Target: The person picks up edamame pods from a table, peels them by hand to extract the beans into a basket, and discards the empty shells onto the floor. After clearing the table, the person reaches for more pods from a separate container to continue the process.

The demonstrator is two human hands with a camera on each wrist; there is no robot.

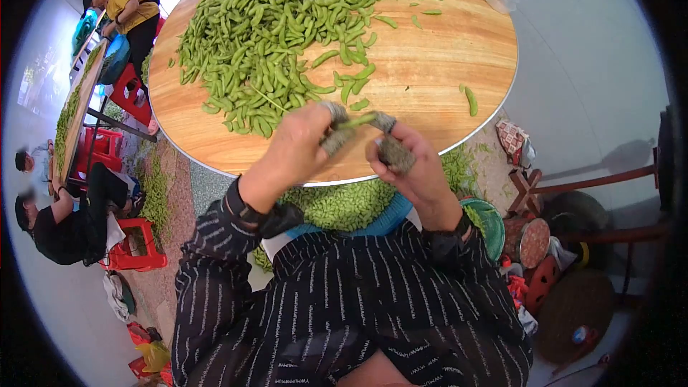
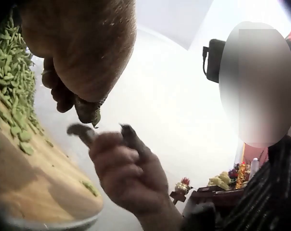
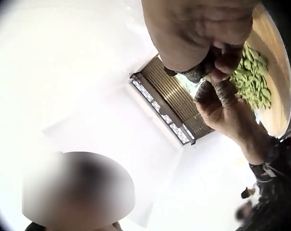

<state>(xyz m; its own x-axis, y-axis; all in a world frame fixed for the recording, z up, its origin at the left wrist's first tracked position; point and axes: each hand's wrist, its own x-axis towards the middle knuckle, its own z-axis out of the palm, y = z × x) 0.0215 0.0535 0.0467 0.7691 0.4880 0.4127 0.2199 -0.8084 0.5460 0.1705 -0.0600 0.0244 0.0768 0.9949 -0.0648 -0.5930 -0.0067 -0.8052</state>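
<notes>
Between my hands, just over the near rim of the round wooden table [image 1: 430,50], is a green soybean pod [image 1: 360,120]. My left hand [image 1: 290,142] pinches it between thumb and forefinger, both wearing grey wraps. My right hand [image 1: 419,168] is at the pod's other end, wrapped forefinger right at the tip. The right thumb [image 1: 395,155], also wrapped, stands apart from that forefinger; the other fingers [image 2: 119,161] are curled. A large heap of pods [image 1: 287,36] covers the table's far left. Shelled green beans [image 1: 344,204] fill a blue basin [image 1: 398,211] below the table edge.
A single pod [image 1: 471,100] and a clear plastic cup [image 1: 500,0] sit at the table's right. Pods and husks litter the floor [image 1: 154,193]. At left, people work at another long table [image 1: 75,111] beside red stools [image 1: 140,244]. A green basket [image 1: 489,229] stands at lower right.
</notes>
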